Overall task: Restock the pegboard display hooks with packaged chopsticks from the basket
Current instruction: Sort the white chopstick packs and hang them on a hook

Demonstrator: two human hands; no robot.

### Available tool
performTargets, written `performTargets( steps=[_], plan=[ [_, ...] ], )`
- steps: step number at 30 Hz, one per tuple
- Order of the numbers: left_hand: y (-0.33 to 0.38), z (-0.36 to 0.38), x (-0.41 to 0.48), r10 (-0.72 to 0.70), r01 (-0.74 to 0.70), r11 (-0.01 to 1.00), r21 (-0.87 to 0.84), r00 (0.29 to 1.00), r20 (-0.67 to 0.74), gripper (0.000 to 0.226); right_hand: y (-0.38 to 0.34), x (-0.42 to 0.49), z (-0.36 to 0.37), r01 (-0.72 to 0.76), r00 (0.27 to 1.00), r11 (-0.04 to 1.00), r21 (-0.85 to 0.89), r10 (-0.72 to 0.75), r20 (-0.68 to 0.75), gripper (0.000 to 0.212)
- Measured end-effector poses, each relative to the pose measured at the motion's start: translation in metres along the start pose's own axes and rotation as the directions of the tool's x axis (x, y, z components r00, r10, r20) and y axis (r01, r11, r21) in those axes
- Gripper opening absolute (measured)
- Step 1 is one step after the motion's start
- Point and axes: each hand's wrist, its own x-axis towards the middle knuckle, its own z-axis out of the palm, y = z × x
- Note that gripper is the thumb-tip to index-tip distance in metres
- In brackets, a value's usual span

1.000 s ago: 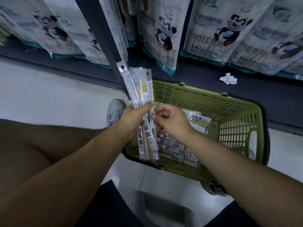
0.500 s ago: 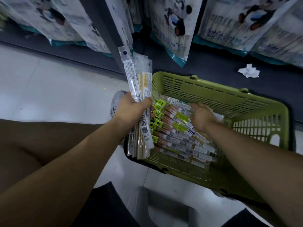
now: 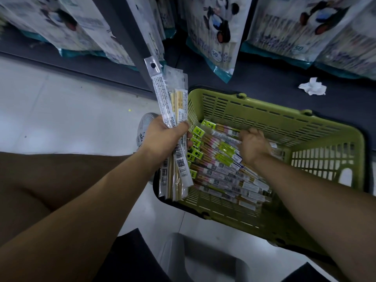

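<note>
A green plastic basket (image 3: 264,110) sits on the floor, holding a pile of packaged chopsticks (image 3: 223,176) with green and white labels. My left hand (image 3: 162,137) grips a bundle of chopstick packs (image 3: 173,110) upright at the basket's left rim, hang-holes at the top. My right hand (image 3: 254,147) is down inside the basket, fingers curled among the packs at the top of the pile; whether it holds one is hidden by the hand.
Large panda-printed bags (image 3: 211,33) hang in rows above a dark base shelf (image 3: 264,82). A crumpled white paper (image 3: 312,88) lies on that shelf. A dark upright post (image 3: 130,41) stands behind the bundle. My shoe (image 3: 145,123) is left of the basket.
My right hand left the bundle and went down into the basket onto the pile. My left hand keeps holding the bundle, now a little higher and farther left.
</note>
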Motion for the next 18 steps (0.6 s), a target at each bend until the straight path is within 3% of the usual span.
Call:
performTargets(
  steps=[5,8,12,14,18],
  plan=[
    [-0.001,-0.001,0.001,-0.014,0.014,1.0,0.009,1.0,0.008,0.012,0.005,-0.009,-0.006,-0.036,0.998,0.999,-0.001,0.035,-0.06,0.028],
    [0.001,0.0,0.002,-0.051,0.051,0.999,-0.005,0.999,-0.018,0.02,0.012,-0.021,-0.02,0.013,0.998,0.987,0.162,-0.003,-0.061,0.022],
    [0.007,0.009,0.001,-0.107,0.106,0.992,-0.064,0.994,-0.01,0.032,0.008,-0.044,-0.058,0.117,0.992,0.895,0.431,-0.122,-0.016,0.018],
    [0.01,0.015,-0.004,-0.129,0.129,0.99,-0.064,0.992,-0.005,0.052,-0.004,-0.053,-0.082,0.144,0.987,0.841,0.522,-0.156,-0.021,0.018],
    [0.025,0.028,-0.024,-0.163,0.165,0.98,-0.111,0.986,0.03,0.104,-0.034,-0.082,-0.123,0.119,0.976,0.618,0.777,-0.217,0.023,0.018]
  ],
)
